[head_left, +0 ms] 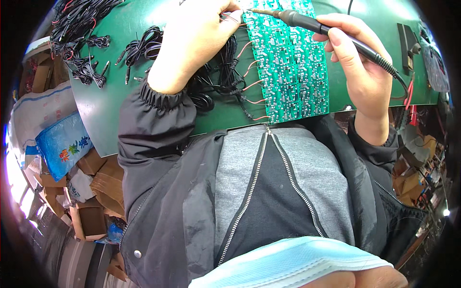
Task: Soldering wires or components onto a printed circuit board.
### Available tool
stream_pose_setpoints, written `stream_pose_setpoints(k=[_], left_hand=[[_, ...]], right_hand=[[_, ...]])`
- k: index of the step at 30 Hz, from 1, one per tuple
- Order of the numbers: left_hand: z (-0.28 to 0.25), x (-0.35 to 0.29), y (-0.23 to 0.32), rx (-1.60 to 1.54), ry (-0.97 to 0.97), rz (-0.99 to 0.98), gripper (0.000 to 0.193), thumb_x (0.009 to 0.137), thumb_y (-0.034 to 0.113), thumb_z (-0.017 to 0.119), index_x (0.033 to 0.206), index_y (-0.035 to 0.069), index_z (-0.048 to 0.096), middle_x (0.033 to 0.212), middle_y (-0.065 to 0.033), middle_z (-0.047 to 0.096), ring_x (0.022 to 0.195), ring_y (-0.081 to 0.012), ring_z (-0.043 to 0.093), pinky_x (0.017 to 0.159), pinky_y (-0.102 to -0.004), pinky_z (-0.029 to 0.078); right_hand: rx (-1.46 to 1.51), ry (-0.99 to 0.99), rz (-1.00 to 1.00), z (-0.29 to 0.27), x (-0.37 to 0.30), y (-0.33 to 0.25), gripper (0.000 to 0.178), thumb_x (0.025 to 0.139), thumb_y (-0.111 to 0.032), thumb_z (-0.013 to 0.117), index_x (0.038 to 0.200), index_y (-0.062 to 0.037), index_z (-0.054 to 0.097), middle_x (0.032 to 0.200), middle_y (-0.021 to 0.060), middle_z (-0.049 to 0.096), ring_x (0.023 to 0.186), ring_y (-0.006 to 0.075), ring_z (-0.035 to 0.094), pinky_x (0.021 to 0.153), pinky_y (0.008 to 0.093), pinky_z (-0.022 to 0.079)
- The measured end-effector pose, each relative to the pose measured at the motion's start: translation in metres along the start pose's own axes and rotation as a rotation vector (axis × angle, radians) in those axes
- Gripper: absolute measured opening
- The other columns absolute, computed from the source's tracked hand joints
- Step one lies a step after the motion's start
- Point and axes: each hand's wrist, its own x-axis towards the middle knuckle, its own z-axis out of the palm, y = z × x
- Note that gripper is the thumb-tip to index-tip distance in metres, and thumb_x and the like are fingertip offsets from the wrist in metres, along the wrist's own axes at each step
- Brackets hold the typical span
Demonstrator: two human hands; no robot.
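A panel of green circuit boards (294,72) lies on the green table in front of me, crowded with small parts. My right hand (362,67) grips a black soldering iron (307,21), its tip reaching left to the panel's far left corner. Close to that tip, my left hand (197,41) pinches a thin wire (223,17); its fingertips are partly cut off by the upper edge. Along the panel's left edge, several red wire ends (252,86) meet the boards. They come from coiled black cables (230,72), partly hidden beneath my left hand and wrist.
More bundled black cables (79,29) are heaped at the table's far left, with a smaller coil (146,43) nearer. At the right lie a dark flat object (406,45) and a clear plastic bag (434,60). Cardboard boxes (89,218) and a blue bag (65,144) sit below left.
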Motion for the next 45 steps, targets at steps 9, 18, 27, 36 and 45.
stream_pose_setpoints(k=[9,18,27,36,45], left_hand=[[0.001,0.0,-0.001,0.049,0.003,0.031,0.011,0.085,0.01,0.073,0.09,0.001,0.069,0.088,-0.0166,0.066,0.084,-0.0367,0.066,0.074,-0.0432,0.053],[0.002,-0.001,0.002,0.07,0.026,0.045,0.012,0.085,0.011,0.073,0.09,0.001,0.069,0.088,-0.0167,0.066,0.084,-0.0367,0.066,0.074,-0.0436,0.053],[-0.001,0.001,-0.002,0.081,0.026,0.049,0.012,0.087,0.013,0.073,0.091,0.002,0.07,0.088,-0.0167,0.066,0.084,-0.0371,0.066,0.074,-0.0432,0.053],[-0.038,0.021,-0.027,0.21,0.072,0.132,0.014,0.094,0.014,0.065,0.092,0.003,0.074,0.087,-0.0181,0.068,0.083,-0.0386,0.064,0.076,-0.0447,0.051],[0.002,0.02,-0.043,0.232,0.233,0.175,0.014,0.096,0.017,0.069,0.102,0.006,0.074,0.094,-0.0118,0.071,0.085,-0.0299,0.069,0.075,-0.0359,0.054]], right_hand=[[-0.027,-0.021,0.001,0.001,0.005,-0.001,0.025,0.102,-0.008,0.061,0.122,0.0052,0.069,0.099,0.0101,0.074,0.082,0.0076,0.061,0.073,0.0209,0.048],[-0.041,0.027,-0.046,-0.004,-0.001,-0.004,0.025,0.102,-0.008,0.06,0.122,0.0053,0.069,0.1,0.0115,0.074,0.083,0.0085,0.061,0.073,0.0219,0.048],[-0.048,0.07,-0.044,-0.008,-0.013,-0.011,0.026,0.103,-0.01,0.06,0.123,0.0049,0.069,0.1,0.0126,0.075,0.083,0.0083,0.061,0.073,0.0223,0.049],[-0.022,0.287,-0.039,-0.013,0.039,-0.012,0.016,0.1,-0.006,0.062,0.11,0.0037,0.069,0.088,0.0052,0.072,0.073,0.0059,0.061,0.064,0.0194,0.048],[-0.049,0.142,-0.194,0.0,0.13,0.03,0.013,0.099,-0.007,0.066,0.111,-0.002,0.069,0.094,-0.0001,0.067,0.084,0.0069,0.058,0.075,0.0236,0.048]])
